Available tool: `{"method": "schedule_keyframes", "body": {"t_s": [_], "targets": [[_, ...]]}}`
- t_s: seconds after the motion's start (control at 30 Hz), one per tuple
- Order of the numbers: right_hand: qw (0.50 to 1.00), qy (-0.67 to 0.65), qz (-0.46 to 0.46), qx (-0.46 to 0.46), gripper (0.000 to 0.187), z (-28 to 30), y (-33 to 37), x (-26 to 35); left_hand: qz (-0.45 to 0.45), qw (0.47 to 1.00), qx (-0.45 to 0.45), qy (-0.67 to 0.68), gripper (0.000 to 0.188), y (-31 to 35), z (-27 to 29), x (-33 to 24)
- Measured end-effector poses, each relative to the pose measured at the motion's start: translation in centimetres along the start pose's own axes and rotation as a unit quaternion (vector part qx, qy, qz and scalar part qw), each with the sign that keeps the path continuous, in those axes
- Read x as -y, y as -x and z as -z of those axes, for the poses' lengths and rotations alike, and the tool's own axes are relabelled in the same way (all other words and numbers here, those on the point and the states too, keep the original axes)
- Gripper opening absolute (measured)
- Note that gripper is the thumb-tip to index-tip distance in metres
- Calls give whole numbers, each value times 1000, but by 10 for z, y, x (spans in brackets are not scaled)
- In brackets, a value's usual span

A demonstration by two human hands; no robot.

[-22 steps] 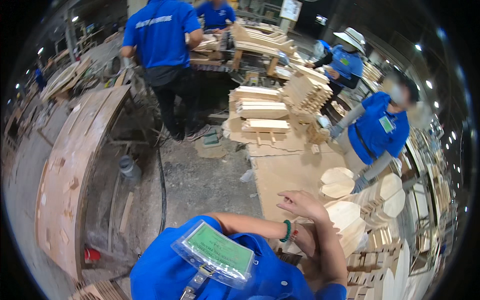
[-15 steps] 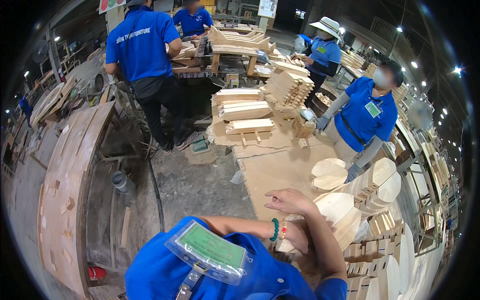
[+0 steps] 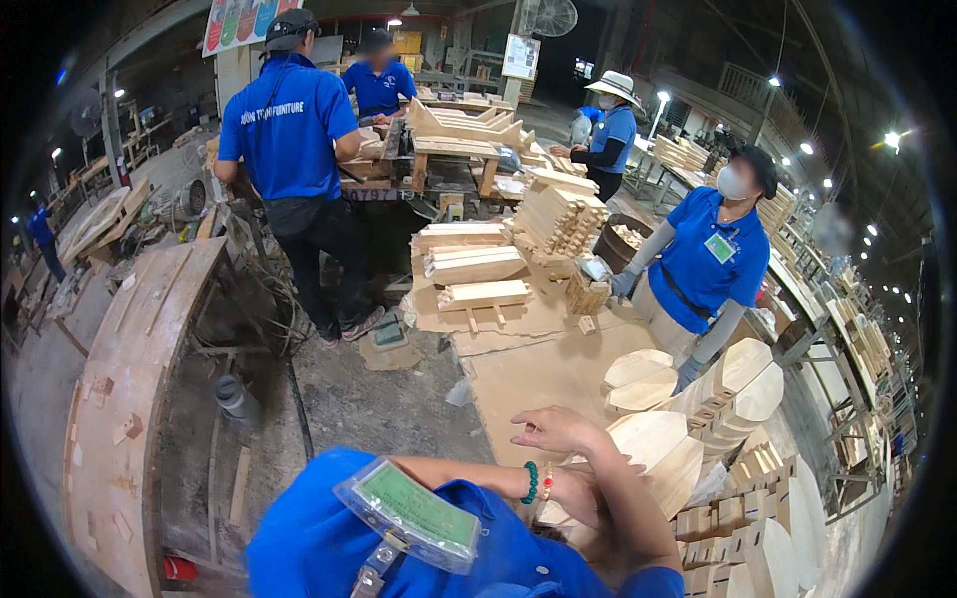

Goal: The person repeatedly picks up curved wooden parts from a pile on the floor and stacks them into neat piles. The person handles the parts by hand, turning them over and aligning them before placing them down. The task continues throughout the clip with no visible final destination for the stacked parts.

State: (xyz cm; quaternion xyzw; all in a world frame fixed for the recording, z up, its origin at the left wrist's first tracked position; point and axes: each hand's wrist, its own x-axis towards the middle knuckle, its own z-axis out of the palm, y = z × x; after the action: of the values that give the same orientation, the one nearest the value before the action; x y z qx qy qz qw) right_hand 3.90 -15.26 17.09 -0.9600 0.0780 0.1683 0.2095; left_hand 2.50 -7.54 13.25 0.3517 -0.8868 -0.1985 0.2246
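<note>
My forearms cross in front of me, over pale wooden pieces. My left hand [image 3: 578, 495], below a green bead bracelet [image 3: 530, 482] and a red-and-gold one, passes behind my right forearm; most of its fingers are hidden there. My right hand [image 3: 556, 430] hangs open above the cardboard-covered table [image 3: 528, 374], its fingers loosely bent and holding nothing. Right beside my arms lies a wide, pale wooden panel with angled ends [image 3: 653, 448]. A green badge [image 3: 419, 513] in a clear sleeve lies on my blue shirt.
Stacked wooden parts [image 3: 563, 214] stand farther along the table. Across it, a masked person in blue [image 3: 713, 259] has gloved hands by the wood. Other people work behind. Slotted wooden pieces [image 3: 733, 518] crowd the near right. At left are a long workbench [image 3: 125, 399] and a grey bottle [image 3: 236, 397].
The view has tilted upward, so the surroundings sit lower in the picture. My arms stay crossed, and neither hand has taken hold of or let go of anything visible.
</note>
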Motion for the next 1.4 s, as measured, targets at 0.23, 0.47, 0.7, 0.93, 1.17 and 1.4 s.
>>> {"method": "schedule_keyframes", "body": {"t_s": [0.23,0.47,0.7,0.93,1.17,1.4], "targets": [[998,10,25,-60,52,-7,9,-8,-32,999,-20,37,98,-5,-13,7],[998,-34,39,-23,49,-1,-4,11,-34,992,-117,34,87,11,-15,7],[990,-135,-25,2,42,7,8,4,-8,966,-258,-29,76,33,9,-21],[972,-216,-52,79,46,11,10,28,82,934,-341,-63,66,87,24,-30],[954,-291,-18,75,51,1,11,-3,98,932,-339,-80,57,80,44,-22],[955,-271,-42,109,49,1,6,2,84,946,-303,-79,49,74,42,-24]]}}
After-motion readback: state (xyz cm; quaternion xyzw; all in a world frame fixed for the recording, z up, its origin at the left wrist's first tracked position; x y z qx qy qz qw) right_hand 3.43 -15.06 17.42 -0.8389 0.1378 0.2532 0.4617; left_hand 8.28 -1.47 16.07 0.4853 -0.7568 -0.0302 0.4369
